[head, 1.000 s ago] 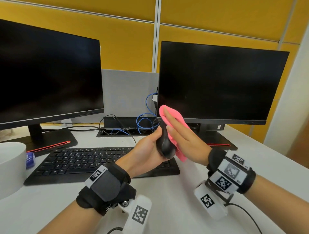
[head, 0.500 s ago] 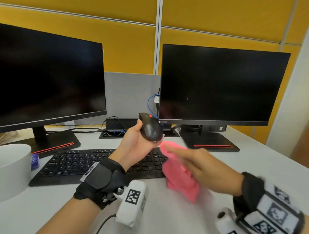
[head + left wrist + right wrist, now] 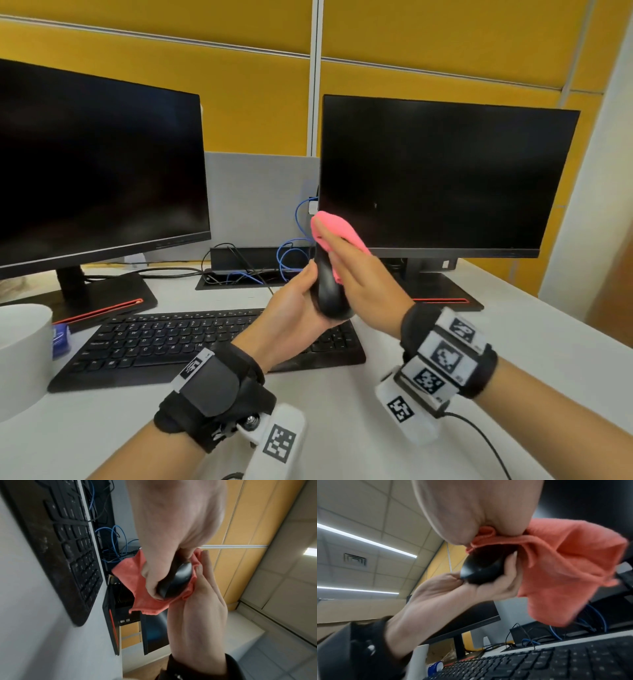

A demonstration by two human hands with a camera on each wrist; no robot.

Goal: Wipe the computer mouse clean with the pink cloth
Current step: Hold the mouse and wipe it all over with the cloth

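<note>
My left hand (image 3: 291, 308) grips the black mouse (image 3: 329, 291) and holds it on edge in the air above the keyboard's right end. The pink cloth (image 3: 339, 226) is in my right hand (image 3: 359, 277), which presses it against the mouse's right side with the fingers reaching up past its top. The left wrist view shows the mouse (image 3: 178, 580) between my left thumb and the cloth (image 3: 133, 580), with loose folds hanging below. In the right wrist view the cloth (image 3: 565, 568) hangs from under my right palm beside the mouse (image 3: 481, 569).
A black keyboard (image 3: 205, 342) lies on the white desk (image 3: 342, 428) under my hands. Two dark monitors (image 3: 96, 171) (image 3: 445, 178) stand behind, with blue cables (image 3: 291, 253) between them. A white round container (image 3: 20, 359) sits at the left edge.
Half a second ago my right hand was low over the desk with the cloth. It has risen back to the mouse and presses the cloth on it. The mouse is turned on edge again.
</note>
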